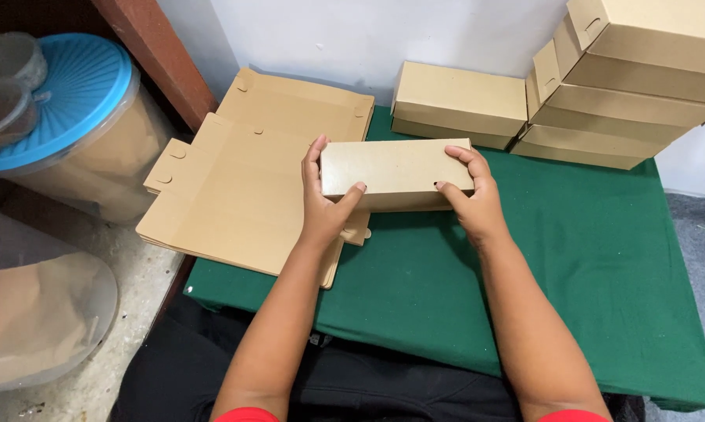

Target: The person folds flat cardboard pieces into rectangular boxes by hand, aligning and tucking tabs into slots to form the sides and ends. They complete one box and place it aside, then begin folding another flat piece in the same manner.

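Bottom of the frame is just two forearms coming up over a black lap onto the green cloth table [587, 266]. Mid-frame, both hands are clamped on a closed brown cardboard box [395, 168]: the left hand [325, 199] wraps its left end, thumb on the front face, and the right hand [471, 195] grips the right end, fingers over the top edge. So the box sits dead center, held just above the cloth.

Left of it is a stack of flat unfolded box blanks [243, 187] hanging over the table edge. Further back, one finished box [462, 101] at upper middle, and a leaning pile of finished boxes [634, 86] upper right. Upper left corner has a plastic tub with a blue lid [71, 101].
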